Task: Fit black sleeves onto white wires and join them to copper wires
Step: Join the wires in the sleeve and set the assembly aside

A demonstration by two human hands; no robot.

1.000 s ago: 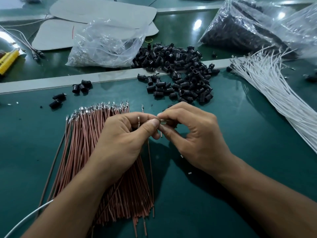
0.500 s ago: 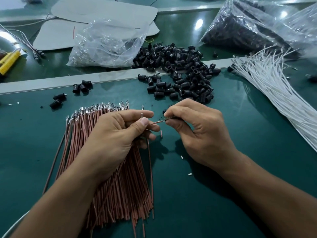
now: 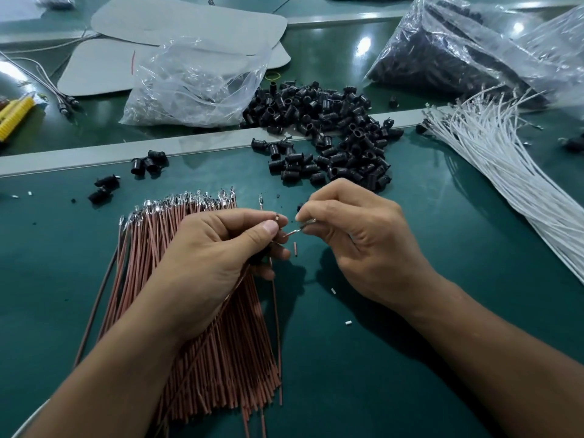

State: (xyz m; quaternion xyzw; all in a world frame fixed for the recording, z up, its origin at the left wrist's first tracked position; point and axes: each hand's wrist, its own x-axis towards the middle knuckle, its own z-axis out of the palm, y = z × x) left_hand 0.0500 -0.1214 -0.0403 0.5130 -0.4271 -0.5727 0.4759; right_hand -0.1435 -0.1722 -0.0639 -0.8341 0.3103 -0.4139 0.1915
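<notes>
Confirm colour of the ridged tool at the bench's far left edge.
The ridged tool is yellow, clearest in the head view.

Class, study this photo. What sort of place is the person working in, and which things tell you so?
Most likely a factory or workshop bench for hand-assembling wiring. Clues: a bundle of copper wires, a pile of black sleeves, and a bundle of white wires, all in bulk.

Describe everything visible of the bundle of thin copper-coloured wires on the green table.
The bundle of thin copper-coloured wires lies flat on the green table, slightly fanned, with silvery metal terminals at its far end and cut ends nearest the camera. The left hand, held over it, hides part of its middle. A few strands lie loose along its edges.
</notes>
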